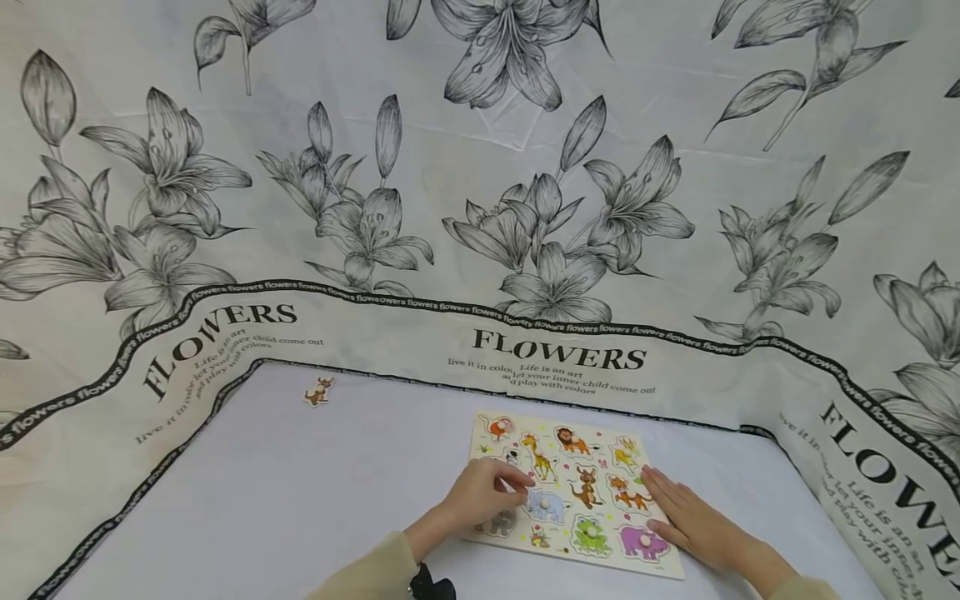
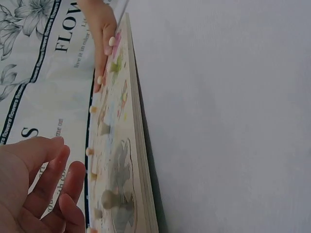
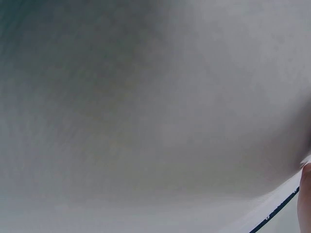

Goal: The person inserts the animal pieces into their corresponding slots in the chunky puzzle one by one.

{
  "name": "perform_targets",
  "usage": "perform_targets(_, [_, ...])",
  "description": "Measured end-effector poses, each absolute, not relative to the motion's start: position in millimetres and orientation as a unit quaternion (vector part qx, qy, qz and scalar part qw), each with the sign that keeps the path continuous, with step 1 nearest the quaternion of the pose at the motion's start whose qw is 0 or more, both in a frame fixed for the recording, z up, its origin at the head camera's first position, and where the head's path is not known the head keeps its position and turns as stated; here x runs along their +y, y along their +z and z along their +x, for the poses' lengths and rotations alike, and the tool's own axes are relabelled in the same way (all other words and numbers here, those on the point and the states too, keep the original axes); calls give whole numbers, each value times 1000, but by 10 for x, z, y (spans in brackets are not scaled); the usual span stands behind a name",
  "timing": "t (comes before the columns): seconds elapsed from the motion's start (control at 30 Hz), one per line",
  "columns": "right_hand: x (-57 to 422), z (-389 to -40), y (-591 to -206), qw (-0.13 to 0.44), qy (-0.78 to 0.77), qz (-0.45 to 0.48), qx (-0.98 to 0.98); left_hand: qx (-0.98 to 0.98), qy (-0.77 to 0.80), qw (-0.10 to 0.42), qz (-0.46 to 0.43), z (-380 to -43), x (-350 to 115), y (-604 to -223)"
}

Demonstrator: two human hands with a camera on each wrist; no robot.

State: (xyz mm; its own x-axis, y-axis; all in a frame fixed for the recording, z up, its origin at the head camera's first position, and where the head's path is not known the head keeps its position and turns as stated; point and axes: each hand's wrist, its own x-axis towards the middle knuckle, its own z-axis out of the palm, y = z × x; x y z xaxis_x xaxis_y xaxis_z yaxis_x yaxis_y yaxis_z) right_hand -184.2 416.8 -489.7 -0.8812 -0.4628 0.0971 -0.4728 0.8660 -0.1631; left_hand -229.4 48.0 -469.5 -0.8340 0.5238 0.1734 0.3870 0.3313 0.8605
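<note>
A wooden peg puzzle board (image 1: 645, 567) with animal pictures lies on the white cloth. My left hand (image 1: 483, 493) hovers over its left side, near the blue elephant (image 1: 546, 507) and a dark grey animal piece (image 1: 498, 527). In the left wrist view, the fingers of my left hand (image 2: 36, 184) are loosely bent with nothing between them. That grey piece (image 2: 121, 170) has a round wooden knob. My right hand (image 1: 693, 521) rests with straight fingers along the board's right edge, beside the purple hippo (image 1: 643, 543). The right wrist view is mostly blurred, with a bit of skin (image 3: 305, 199) at its edge.
A loose kangaroo piece (image 1: 318, 392) lies far left on the cloth, near the black-striped border. A kangaroo picture (image 1: 586, 487) also appears mid-board. Behind rises a flower-printed cloth (image 1: 450, 150). Several knobs stick up from the board.
</note>
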Motion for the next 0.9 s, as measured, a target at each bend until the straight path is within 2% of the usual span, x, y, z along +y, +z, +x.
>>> perform_targets(0.37, [4171, -1841, -4917, 46, 75, 246, -965, 835, 493, 37, 240, -2430, 58, -4691])
perform_targets(0.67, [4170, -1856, -4892, 27, 83, 238, -967, 852, 476, 2, 218, -2558, -283, -4702])
perform_targets(0.9, [4175, -1851, -4914, 57, 65, 254, -963, 856, 474, -25, 205, -2639, -558, -4739])
